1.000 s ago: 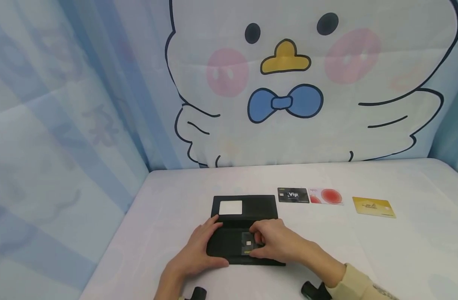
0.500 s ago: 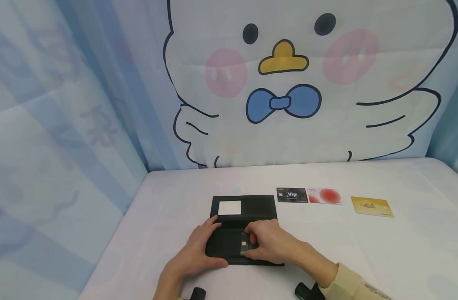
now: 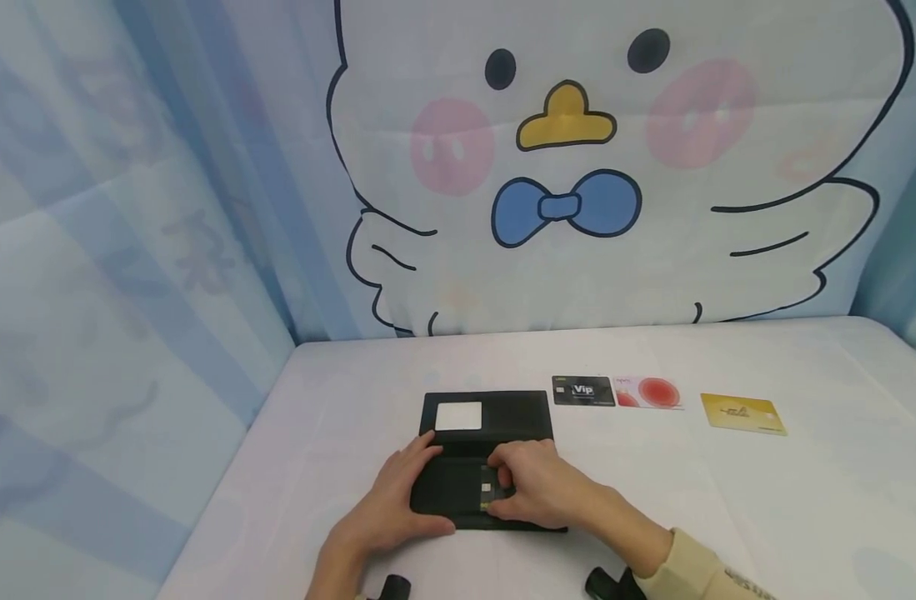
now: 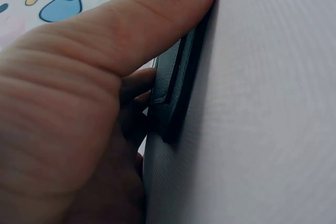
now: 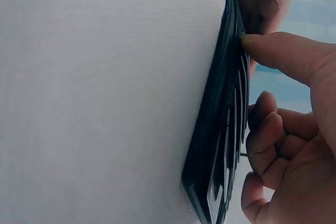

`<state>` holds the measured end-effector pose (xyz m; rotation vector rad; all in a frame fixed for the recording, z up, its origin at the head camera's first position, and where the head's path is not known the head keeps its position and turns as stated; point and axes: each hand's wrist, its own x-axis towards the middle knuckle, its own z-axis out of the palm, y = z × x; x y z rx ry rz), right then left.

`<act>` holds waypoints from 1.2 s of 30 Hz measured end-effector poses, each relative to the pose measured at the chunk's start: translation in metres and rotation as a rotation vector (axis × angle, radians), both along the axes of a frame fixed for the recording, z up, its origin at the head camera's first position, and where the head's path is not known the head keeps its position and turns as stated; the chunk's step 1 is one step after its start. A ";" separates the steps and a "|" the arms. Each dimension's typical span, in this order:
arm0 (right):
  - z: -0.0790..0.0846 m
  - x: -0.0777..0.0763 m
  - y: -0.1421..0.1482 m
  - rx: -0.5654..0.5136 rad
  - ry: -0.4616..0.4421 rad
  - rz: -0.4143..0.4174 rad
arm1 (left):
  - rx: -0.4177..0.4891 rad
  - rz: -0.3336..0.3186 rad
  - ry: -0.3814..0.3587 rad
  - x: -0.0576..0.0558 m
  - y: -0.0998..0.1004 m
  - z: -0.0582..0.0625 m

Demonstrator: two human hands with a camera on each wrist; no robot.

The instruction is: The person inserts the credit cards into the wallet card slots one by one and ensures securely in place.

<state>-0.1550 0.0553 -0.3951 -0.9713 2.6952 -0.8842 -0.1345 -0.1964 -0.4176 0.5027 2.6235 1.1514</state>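
Observation:
A black wallet (image 3: pixel 513 414) lies unfolded on the table, a white window showing in its far half. On its near half lies a dark bank card (image 3: pixel 487 482) with a chip, partly covered by my right hand (image 3: pixel 540 483). That hand holds the card between thumb and index finger; its other fingers are curled in the right wrist view. My left hand (image 3: pixel 401 496) steadies the wallet, fingers along its left edge and thumb on the near edge. From the side, the right wrist view shows the wallet's stacked layers (image 5: pixel 239 103), with the right thumb (image 5: pixel 278 48) at their edge.
Beyond the wallet to the right lie a black Vip card (image 3: pixel 583 391), a white card with red circles (image 3: pixel 648 392) and a gold card (image 3: pixel 743 414). A pale cloth covers the table (image 3: pixel 728 500). Behind hangs a printed curtain (image 3: pixel 563 283).
My right hand has shifted slightly left over the dark bank card, covering more of it. The left hand and the wallet stay in place.

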 end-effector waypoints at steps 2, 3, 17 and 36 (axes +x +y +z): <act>0.000 0.000 0.000 0.006 0.007 -0.004 | 0.001 0.000 0.002 0.000 0.000 0.000; 0.000 0.000 0.000 0.011 0.010 -0.006 | 0.000 -0.001 0.004 0.000 0.000 -0.001; 0.008 -0.002 0.033 -0.031 -0.029 -0.044 | -0.018 -0.009 0.031 -0.003 0.000 -0.002; 0.010 -0.015 0.102 -0.053 0.047 -0.227 | -0.022 0.021 0.004 -0.002 0.001 -0.004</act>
